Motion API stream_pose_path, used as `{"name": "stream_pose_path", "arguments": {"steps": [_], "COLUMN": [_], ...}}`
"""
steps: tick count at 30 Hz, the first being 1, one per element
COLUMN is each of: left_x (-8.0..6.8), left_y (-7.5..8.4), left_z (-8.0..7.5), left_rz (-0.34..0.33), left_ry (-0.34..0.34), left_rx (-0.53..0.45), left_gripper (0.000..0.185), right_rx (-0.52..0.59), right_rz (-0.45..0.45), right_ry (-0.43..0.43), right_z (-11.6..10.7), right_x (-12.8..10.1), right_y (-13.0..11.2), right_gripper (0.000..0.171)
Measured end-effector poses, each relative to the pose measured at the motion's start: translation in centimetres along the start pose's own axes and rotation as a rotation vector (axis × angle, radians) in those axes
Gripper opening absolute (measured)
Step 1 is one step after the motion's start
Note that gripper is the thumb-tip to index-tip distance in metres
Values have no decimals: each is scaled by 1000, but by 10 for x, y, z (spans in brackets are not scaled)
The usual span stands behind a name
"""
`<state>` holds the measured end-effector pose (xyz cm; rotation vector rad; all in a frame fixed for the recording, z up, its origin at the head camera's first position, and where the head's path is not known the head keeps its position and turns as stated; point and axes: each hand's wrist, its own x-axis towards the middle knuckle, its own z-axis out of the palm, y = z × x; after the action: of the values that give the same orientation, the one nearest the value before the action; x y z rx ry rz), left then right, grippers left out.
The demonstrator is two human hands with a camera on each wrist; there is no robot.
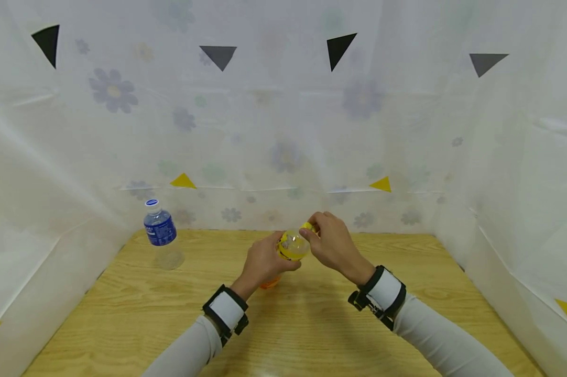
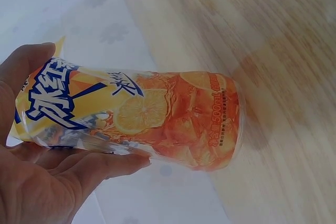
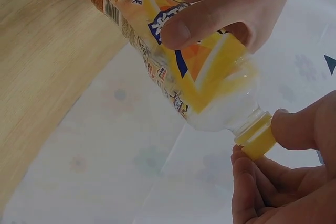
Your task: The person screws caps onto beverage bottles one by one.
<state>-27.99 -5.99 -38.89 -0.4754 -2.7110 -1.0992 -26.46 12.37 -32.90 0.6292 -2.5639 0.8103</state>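
An iced tea bottle (image 2: 152,114) with a yellow and orange label is held tilted over the table, its neck toward the right hand. My left hand (image 1: 264,258) grips it around the upper label, thumb on one side and fingers on the other. With thumb and fingertips, my right hand (image 1: 333,243) pinches the yellow cap (image 3: 258,139) at the bottle's neck. The clear shoulder of the bottle shows no liquid in the right wrist view. In the head view, the left hand hides much of the bottle's body.
A clear bottle (image 1: 169,256) with a blue label and a white-and-blue cap stands at the table's back left. The wooden table (image 1: 283,335) is enclosed by pale flowered sheeting (image 1: 274,120) at the back and sides, with black, grey and yellow triangles on it.
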Motion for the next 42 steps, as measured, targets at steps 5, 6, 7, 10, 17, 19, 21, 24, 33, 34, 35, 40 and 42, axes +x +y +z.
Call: {"name": "stream_pose_path", "arguments": {"steps": [5,6,7,10,17,19,21,24,33,34,35,40,42], "left_x": [0,0,0,0,-1,-1,-1,-2,-2,-2,-2,-2,-2], "left_y": [0,0,0,0,-1,-1,-1,-2,-2,-2,-2,-3,-3], "left_z": [0,0,0,0,0,0,0,0,0,-1,0,1,1], "left_rz": [-2,-1,-1,-6,-3,-4,-7,-7,-12,-14,-14,3,4], "left_ry": [-1,-2,-3,-4,7,7,7,6,1,2,3,21,24], "left_rx": [7,6,5,11,12,9,7,-2,-11,-14,-17,-12,-8], "left_gripper": [71,71,71,71,73,73,72,72,71,71,70,69,70], "right_rx": [5,3,2,-19,-47,-39,-20,4,13,15,18,10,-1], "right_rz": [0,4,11,36,16,-3,-15,-19,-23,-25,-27,-38,-41], "right_ry": [-10,-14,-19,-48,-94,-91,-88,-82,-47,-43,-39,-12,0], "right_z": [1,1,0,-2,-5,-5,-5,-3,2,2,3,6,8], "right_x": [-1,-1,-2,-3,-5,-5,-4,-4,-4,-4,-5,-4,-3], "right_y": [1,1,1,0,-3,-4,-5,-6,-5,-5,-4,-2,-1], "right_gripper": [22,24,27,43,55,49,44,39,37,37,37,33,31]}}
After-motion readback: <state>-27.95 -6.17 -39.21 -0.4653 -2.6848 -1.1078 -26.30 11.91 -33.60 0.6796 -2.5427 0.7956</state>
